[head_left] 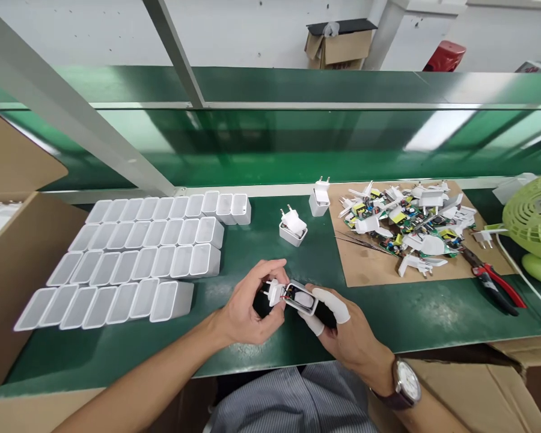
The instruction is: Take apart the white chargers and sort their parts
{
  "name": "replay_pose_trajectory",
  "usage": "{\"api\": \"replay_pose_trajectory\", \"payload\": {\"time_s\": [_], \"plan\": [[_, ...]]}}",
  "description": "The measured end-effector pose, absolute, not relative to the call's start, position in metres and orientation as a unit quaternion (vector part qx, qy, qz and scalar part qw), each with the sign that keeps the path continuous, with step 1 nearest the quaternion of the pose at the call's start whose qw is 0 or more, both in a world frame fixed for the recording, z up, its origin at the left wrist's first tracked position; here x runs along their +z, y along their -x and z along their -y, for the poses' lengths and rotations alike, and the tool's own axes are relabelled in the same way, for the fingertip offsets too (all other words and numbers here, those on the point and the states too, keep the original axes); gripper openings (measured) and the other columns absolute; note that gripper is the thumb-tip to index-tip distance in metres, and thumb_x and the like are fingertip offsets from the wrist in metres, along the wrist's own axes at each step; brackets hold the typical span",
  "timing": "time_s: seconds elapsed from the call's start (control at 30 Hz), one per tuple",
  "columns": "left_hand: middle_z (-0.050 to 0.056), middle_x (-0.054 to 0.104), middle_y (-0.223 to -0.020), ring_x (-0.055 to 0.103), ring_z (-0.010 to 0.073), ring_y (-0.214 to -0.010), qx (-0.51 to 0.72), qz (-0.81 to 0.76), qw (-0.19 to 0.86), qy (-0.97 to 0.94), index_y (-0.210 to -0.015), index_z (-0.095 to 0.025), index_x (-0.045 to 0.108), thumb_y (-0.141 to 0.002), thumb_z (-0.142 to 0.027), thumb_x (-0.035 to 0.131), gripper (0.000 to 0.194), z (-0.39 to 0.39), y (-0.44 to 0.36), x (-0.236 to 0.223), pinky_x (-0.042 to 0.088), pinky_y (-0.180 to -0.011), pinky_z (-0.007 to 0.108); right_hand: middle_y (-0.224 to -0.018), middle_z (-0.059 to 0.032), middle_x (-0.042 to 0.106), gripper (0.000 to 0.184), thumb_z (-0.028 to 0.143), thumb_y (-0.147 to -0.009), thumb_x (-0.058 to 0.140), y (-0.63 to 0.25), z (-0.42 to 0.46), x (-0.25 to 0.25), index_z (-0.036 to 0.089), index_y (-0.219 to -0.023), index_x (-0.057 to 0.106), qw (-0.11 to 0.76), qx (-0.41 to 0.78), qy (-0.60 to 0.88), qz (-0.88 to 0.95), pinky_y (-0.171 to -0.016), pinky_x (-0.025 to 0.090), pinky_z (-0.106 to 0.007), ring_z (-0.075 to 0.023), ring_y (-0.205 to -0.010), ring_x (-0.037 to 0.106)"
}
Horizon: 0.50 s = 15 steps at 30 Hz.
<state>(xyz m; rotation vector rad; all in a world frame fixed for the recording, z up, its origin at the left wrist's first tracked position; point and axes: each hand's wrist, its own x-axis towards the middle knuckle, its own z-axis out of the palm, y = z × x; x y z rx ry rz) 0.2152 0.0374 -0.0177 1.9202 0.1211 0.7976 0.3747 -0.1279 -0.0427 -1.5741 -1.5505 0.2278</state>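
My left hand (pixel 256 304) is closed on a white plug cap (pixel 276 291) with two metal pins pointing left. In my right hand (pixel 342 319), whose thumb and a finger wear white covers, is a white charger housing (pixel 307 305), its open end facing up. Wires and circuit parts show inside it, next to the plug cap. Beyond my hands, a housing with a plug cap resting in it (pixel 293 227) stands on the green table. Farther back is another housing with a plug cap on top (pixel 320 197).
Rows of empty white housings (pixel 139 264) stand at the left, beside a cardboard box (pixel 31 264). Circuit boards with plug caps (pixel 401 216) lie piled on a cardboard sheet (pixel 365 273) at the right. Near it are red-handled pliers (pixel 493 282) and a green fan (pixel 534 210).
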Motion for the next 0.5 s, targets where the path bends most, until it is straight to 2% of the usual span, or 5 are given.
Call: {"api": "replay_pose_trajectory", "payload": {"time_s": [0.33, 0.5], "plan": [[0.008, 0.061, -0.103, 0.061, 0.0217, -0.09, 0.331, -0.058, 0.505, -0.795, -0.156, -0.025, 0.036, -0.08, -0.004, 0.064, 0.083, -0.0372, -0.2127, -0.0206, 0.057, -0.079, 0.038, -0.125, -0.0129, 0.074, 0.049, 0.014, -0.097, 0.063, -0.3753, 0.132, -0.043, 0.023, -0.143, 0.049, 0.451, 0.121, 0.639, 0.611, -0.098, 0.064, -0.041, -0.0252, -0.115, 0.074], [0.007, 0.06, -0.101, 0.062, 0.0215, -0.09, 0.329, -0.055, 0.513, -0.791, -0.155, -0.025, 0.035, -0.081, -0.004, 0.064, 0.082, -0.0368, -0.2135, -0.0194, 0.057, -0.08, 0.039, -0.121, -0.0122, 0.076, 0.046, 0.016, -0.098, 0.063, -0.3723, 0.1309, -0.0422, 0.023, -0.141, 0.05, 0.462, 0.128, 0.647, 0.593, -0.093, 0.066, -0.041, -0.0257, -0.107, 0.077]]}}
